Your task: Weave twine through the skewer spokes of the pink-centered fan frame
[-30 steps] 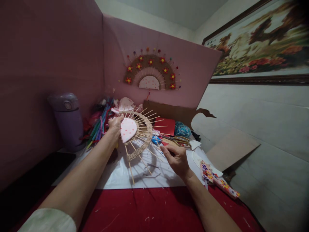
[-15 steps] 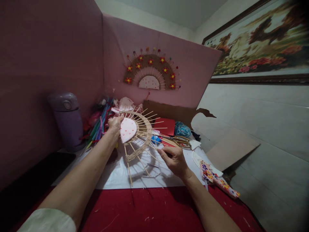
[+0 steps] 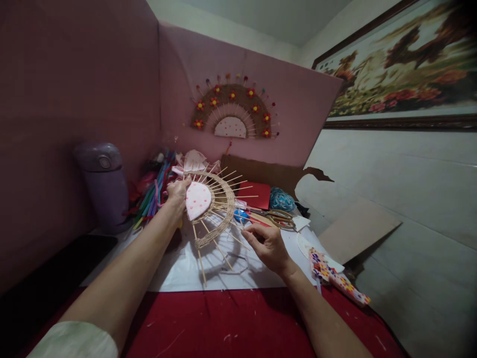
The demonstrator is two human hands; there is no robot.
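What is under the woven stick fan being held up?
Under the woven fan held by the left hand lies white sheeting, with a blue object; the fan hides the rest.

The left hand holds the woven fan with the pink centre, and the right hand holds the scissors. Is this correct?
Not quite. In the head view the left hand does hold the fan, but the scissors lie on the table, untouched. The right hand pinches something thin by the fan's sticks.

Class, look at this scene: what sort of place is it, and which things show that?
Probably a home craft corner: a half-woven fan of sticks and twine in hand, a finished fan displayed on the pink board, and scissors on the table.
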